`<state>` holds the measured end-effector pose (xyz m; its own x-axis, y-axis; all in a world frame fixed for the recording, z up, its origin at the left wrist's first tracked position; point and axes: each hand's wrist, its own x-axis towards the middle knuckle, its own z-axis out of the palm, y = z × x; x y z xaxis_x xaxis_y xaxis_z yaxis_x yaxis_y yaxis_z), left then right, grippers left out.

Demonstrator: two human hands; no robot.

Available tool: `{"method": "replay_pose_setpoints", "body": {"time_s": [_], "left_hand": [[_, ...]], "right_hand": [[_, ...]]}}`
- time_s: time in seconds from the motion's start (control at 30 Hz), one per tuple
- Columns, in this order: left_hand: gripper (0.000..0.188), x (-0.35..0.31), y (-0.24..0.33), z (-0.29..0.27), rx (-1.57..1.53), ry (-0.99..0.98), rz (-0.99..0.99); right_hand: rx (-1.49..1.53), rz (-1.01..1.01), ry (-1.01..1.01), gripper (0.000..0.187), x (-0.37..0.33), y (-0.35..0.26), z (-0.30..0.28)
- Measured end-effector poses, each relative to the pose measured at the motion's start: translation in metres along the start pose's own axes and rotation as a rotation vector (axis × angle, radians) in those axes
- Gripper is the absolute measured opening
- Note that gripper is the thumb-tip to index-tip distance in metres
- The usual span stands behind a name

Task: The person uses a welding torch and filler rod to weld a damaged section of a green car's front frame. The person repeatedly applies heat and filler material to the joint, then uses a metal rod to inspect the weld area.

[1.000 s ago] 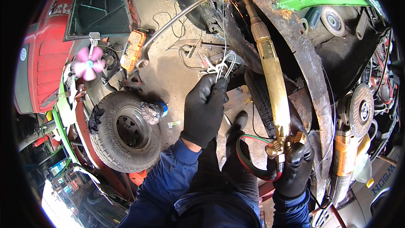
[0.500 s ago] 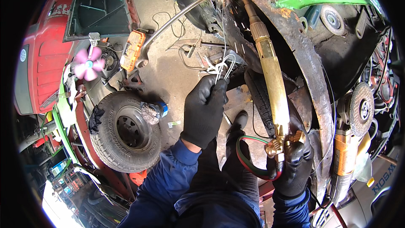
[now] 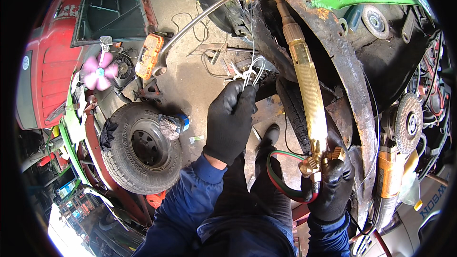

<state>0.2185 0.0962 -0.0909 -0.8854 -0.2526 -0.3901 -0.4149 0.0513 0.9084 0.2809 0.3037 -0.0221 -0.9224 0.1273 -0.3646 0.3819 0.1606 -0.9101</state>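
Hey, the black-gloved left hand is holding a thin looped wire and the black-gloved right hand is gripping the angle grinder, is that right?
Not quite: in the head view the black-gloved right hand grips a brass torch, not the angle grinder. The black-gloved left hand does hold a thin looped wire.

Beyond a black-tyred wheel with a dark metal rim (image 3: 143, 148) are a pink-bladed fan (image 3: 100, 72), a bright orange plastic case (image 3: 149, 56) and, farther left, a red-painted vehicle body (image 3: 47, 66).
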Motion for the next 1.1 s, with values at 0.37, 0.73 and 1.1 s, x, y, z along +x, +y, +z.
{"method": "replay_pose_setpoints", "body": {"time_s": [0.37, 0.73, 1.1], "left_hand": [[0.017, -0.001, 0.006, 0.000, 0.017, 0.001, -0.042], [0.022, 0.000, 0.001, 0.001, 0.011, -0.003, -0.007], [0.018, 0.001, 0.006, 0.000, 0.023, -0.004, -0.054]], "right_hand": [[0.107, 0.133, -0.024, 0.093, -0.001, -0.004, -0.006], [0.080, 0.181, -0.041, 0.092, -0.001, -0.003, -0.009], [0.134, 0.186, -0.049, 0.092, 0.000, -0.008, -0.006]]}}
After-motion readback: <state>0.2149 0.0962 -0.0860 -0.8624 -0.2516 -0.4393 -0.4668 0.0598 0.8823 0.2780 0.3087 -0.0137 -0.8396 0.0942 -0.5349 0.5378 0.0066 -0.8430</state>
